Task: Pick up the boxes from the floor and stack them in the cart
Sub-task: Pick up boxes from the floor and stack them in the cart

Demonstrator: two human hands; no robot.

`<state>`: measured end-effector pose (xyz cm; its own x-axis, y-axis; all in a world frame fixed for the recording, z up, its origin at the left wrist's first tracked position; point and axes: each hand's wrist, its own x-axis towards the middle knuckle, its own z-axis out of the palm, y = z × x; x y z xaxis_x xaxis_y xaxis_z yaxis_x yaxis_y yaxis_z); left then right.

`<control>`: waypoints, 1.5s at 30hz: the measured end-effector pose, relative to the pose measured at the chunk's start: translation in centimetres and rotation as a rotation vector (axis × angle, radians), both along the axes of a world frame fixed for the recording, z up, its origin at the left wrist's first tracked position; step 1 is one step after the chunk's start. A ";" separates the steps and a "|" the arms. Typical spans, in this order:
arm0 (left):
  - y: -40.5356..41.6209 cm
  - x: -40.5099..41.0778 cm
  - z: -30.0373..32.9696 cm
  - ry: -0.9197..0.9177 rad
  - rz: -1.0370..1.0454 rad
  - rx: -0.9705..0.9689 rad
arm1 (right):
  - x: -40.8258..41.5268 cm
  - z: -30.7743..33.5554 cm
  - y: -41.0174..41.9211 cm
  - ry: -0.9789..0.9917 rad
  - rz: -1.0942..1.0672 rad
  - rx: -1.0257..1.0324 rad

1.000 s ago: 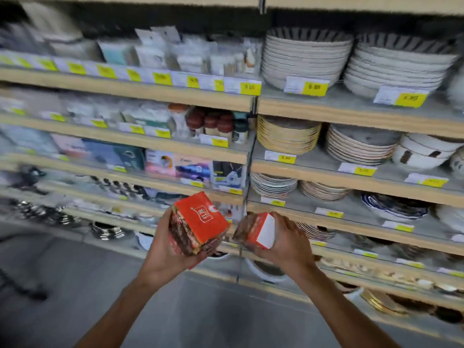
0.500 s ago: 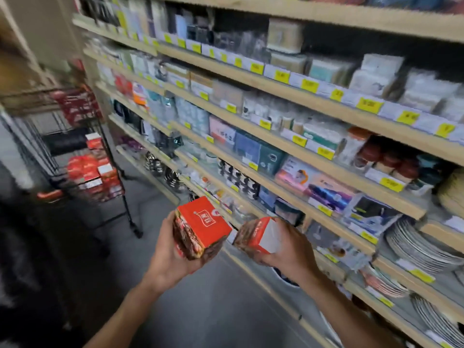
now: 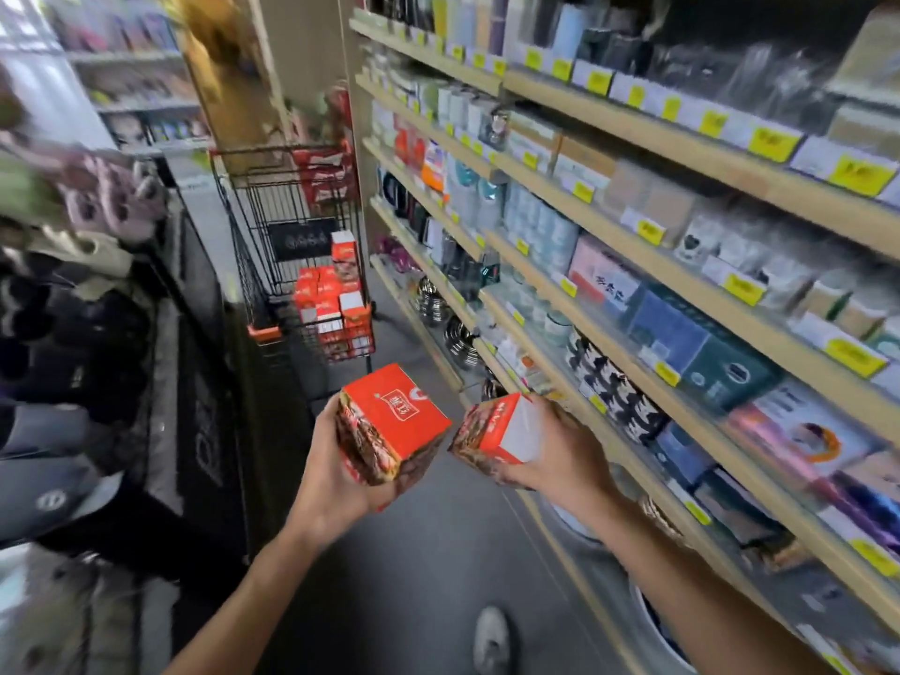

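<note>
Bright even light, heavy motion blur, wide-angle edge warp

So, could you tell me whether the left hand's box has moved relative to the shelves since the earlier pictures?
Yes. The left hand's box has swung left along the shelves, towards the cart.

Floor (image 3: 438, 552): dark and smooth, an aisle between shelving. On it we find a wire cart (image 3: 272, 226) on wheels, standing well ahead, close beside the shelf unit (image 3: 682, 265) on the right. Cart basket: red boxes (image 3: 331, 309) stacked in several layers, some with white faces toward us. Shelf unit: wooden boards with yellow price tags (image 3: 767, 138), carrying packaged goods in rows. Near the bottom edge we note one grey shoe (image 3: 492, 635) on the floor.
</note>
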<state>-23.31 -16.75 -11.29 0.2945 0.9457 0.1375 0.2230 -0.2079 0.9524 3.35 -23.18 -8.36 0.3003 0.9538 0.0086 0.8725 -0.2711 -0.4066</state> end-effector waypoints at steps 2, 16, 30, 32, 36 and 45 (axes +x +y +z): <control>2.2 0.3 0.4 0.001 0.024 0.010 | 0.3 -0.7 3.9 0.033 0.042 0.013; 19.0 2.3 -0.8 0.069 0.320 -0.024 | 3.1 -4.6 29.0 0.135 0.260 0.102; 41.0 -7.1 -5.9 0.003 0.337 -0.130 | -6.9 -8.2 51.8 0.106 0.295 0.024; 44.3 -8.7 -5.9 -0.020 0.315 -0.152 | -8.6 -8.5 54.6 0.114 0.281 0.043; 50.9 -10.7 -5.8 0.011 0.242 -0.117 | -10.6 -9.2 59.7 0.138 0.243 0.055; 64.3 -11.7 -6.3 0.112 0.213 -0.094 | -11.3 -11.5 71.3 0.158 0.186 0.011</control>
<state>-35.00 47.51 -17.57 0.0955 0.9951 0.0243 0.3576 -0.0571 0.9321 -7.92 48.15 -19.86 0.1183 0.9929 -0.0136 0.8322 -0.1066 -0.5441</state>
